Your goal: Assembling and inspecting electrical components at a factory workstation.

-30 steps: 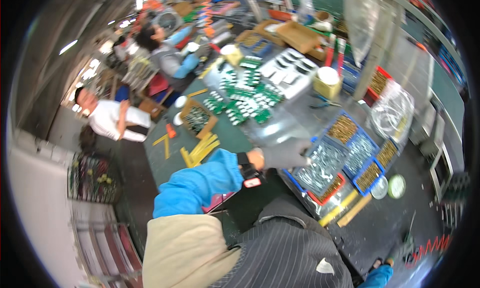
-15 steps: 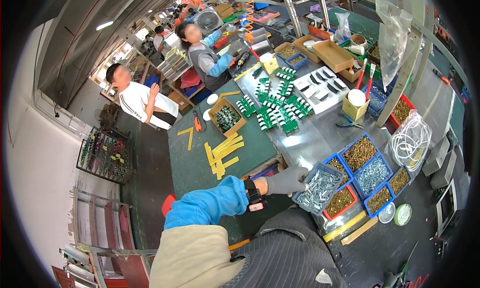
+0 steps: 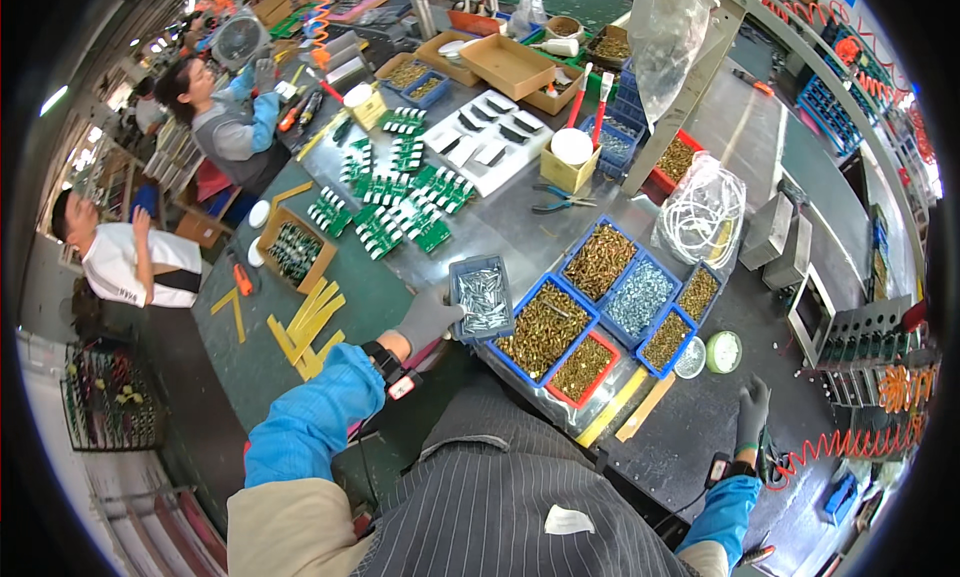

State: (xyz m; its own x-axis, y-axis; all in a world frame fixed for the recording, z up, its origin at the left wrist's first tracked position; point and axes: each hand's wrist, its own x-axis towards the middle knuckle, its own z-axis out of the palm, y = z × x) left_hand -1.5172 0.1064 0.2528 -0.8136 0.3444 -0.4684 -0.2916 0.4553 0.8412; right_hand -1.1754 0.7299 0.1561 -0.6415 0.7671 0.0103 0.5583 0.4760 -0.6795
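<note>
My left hand (image 3: 428,318), in a grey glove, grips the near left edge of a small blue bin (image 3: 482,298) full of silver screw-like pins. This bin sits at the left of a cluster of bins, beside a larger blue bin of brass-coloured screws (image 3: 545,329). Far to the right, my right hand (image 3: 752,415), also gloved in grey, is over the dark bench with its fingers stretched out and nothing visible in them. Close to that wrist lies a dark green tool (image 3: 768,463) by a red coiled cord. Its shape is partly hidden by the arm.
More bins hold brass screws (image 3: 600,260) and silver screws (image 3: 641,297). Green circuit boards (image 3: 400,205) and a white tray (image 3: 480,142) lie farther back. Pliers (image 3: 565,203), bagged white cable (image 3: 700,212) and a round green-rimmed tub (image 3: 723,352) are nearby. Two people stand at left.
My view has swung right. The bin in my left hand has moved left off the other bins, uncovering the large bin of brass screws. My right hand has come into view.
</note>
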